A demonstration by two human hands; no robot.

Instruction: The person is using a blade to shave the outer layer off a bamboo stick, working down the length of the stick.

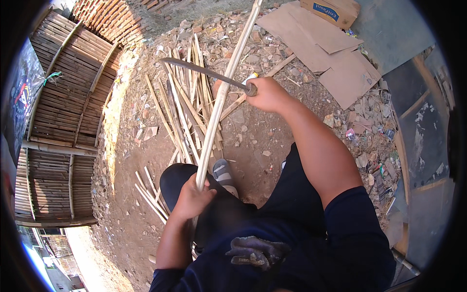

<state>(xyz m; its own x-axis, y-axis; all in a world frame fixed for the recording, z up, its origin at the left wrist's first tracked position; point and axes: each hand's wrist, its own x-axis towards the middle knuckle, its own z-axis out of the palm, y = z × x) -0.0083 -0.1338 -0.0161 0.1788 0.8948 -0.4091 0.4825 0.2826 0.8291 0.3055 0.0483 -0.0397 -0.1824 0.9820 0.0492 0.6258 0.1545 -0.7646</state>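
My left hand is wrapped round the lower end of a long pale bamboo strip, just above my left knee. The strip slants up and away to the top of the view. My right hand grips the handle of a machete with a dark, slightly curved blade. Its blade points left and crosses the strip; whether the edge touches it I cannot tell. Behind the strip lies a loose pile of split bamboo strips on the ground.
A slatted bamboo panel stands at the left. Flattened cardboard and a cardboard box lie at the far right. Rubble and litter cover the ground there, beside dark sheets. More strips lie by my left knee.
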